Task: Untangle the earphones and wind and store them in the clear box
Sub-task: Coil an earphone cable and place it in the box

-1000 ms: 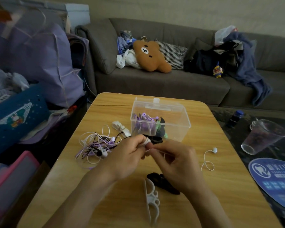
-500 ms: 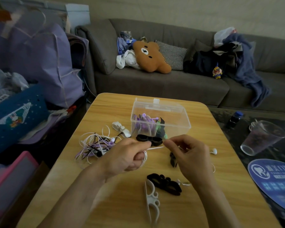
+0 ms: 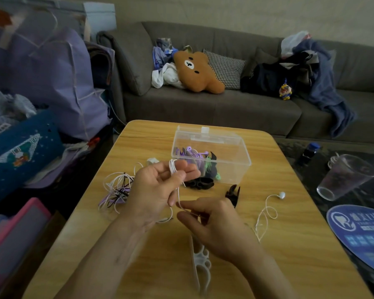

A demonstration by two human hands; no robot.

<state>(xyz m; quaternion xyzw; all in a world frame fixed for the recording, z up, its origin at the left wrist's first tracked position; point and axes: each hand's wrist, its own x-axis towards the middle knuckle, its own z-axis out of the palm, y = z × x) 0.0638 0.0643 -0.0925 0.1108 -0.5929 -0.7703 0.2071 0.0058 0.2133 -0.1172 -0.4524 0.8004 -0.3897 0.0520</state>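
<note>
Looping round left hand (image 3: 160, 186) fingers, white earphone cord (image 3: 172, 168).

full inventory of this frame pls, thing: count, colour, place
table: 1, light wood, centre
clear box: 1, transparent, open, far centre of table, wound purple, green and black earphones inside
tangled earphones: 1 pile, white, purple, black, table left
white earphone: 1, cable trailing on table right, other end wound on left fingers
cord winders: 1 white near edge; 2 black, one before box, one right of it
plastic cup: 1, clear, lying right
sofa: 1, grey, behind
bear cushion: 1, brown, on sofa
left hand: raised, cable looped round fingers
right hand: grip pinching cable
</note>
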